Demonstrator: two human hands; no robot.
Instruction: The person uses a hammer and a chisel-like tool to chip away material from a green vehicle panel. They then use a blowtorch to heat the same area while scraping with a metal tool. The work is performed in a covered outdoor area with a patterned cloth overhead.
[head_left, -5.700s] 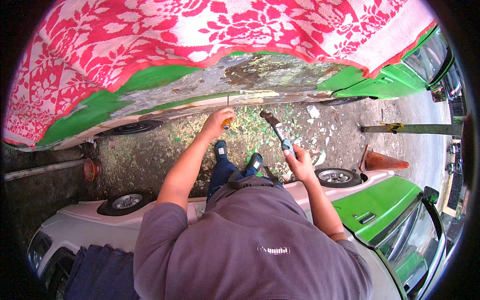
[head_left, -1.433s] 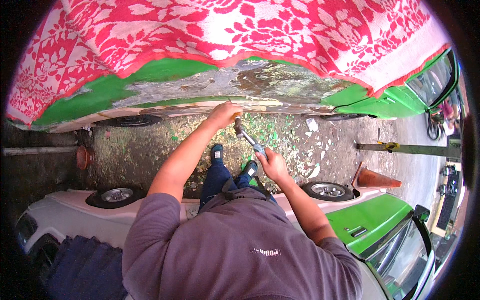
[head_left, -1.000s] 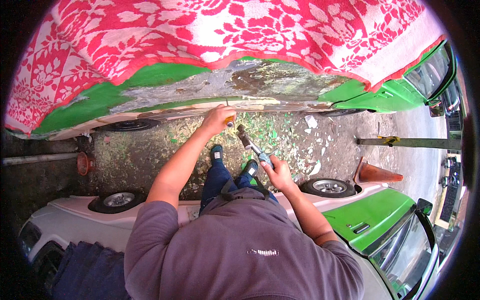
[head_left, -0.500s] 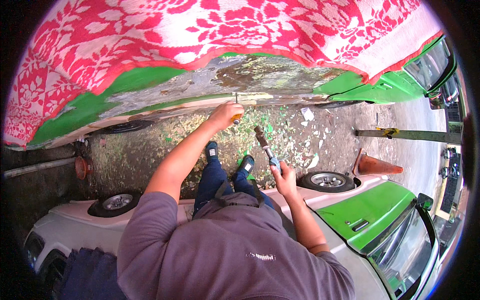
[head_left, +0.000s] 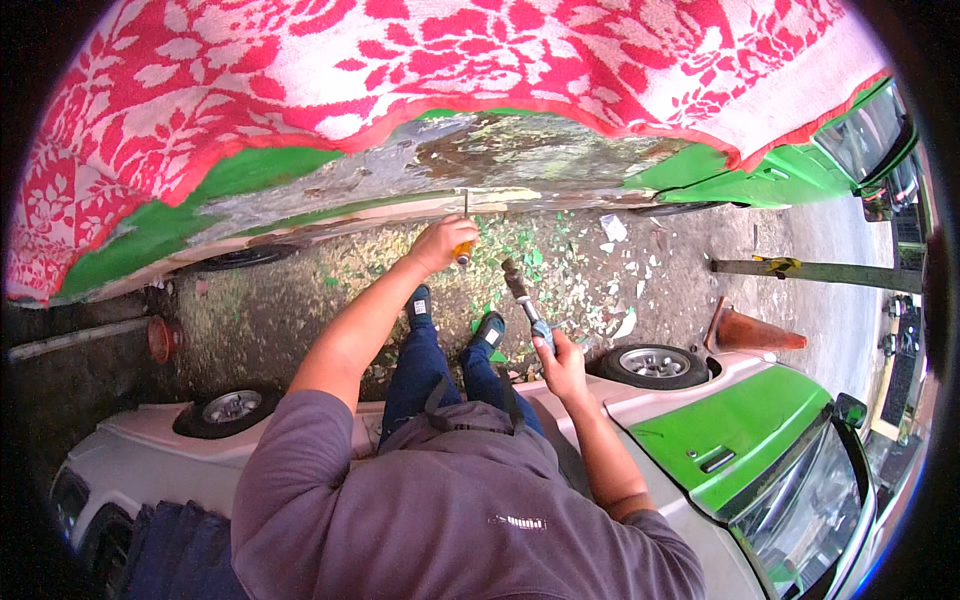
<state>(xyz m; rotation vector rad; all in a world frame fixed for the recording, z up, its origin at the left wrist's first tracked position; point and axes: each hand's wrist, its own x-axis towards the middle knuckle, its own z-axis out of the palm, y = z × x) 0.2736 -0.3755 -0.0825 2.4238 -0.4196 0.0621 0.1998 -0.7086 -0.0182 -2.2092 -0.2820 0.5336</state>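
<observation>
My left hand (head_left: pixel 441 240) grips a yellow-handled tool (head_left: pixel 464 249) with a slim metal shaft (head_left: pixel 466 203), whose tip touches the lower edge of the scraped car body panel (head_left: pixel 530 150); bare patches and peeling paint cover the panel between areas of green. My right hand (head_left: pixel 562 365) is closed on a hammer (head_left: pixel 520 296), its dark head below and right of my left hand, clear of the yellow handle. A red and white floral cloth (head_left: pixel 470 55) drapes over the upper part of the car. Paint flakes (head_left: pixel 530 255) litter the ground beneath.
Behind me stands a second car, pink, white and green (head_left: pixel 738 430), with wheels at left and right and dark fabric (head_left: pixel 180 555) on it. An orange cone (head_left: pixel 760 330) lies at right near a post (head_left: pixel 840 277) with yellow tape. A reddish bucket (head_left: pixel 165 340) sits at left.
Since a second ago, the hammer and my right hand have moved right and down, away from the yellow handle. In the last half second my left hand has shifted slightly left and down.
</observation>
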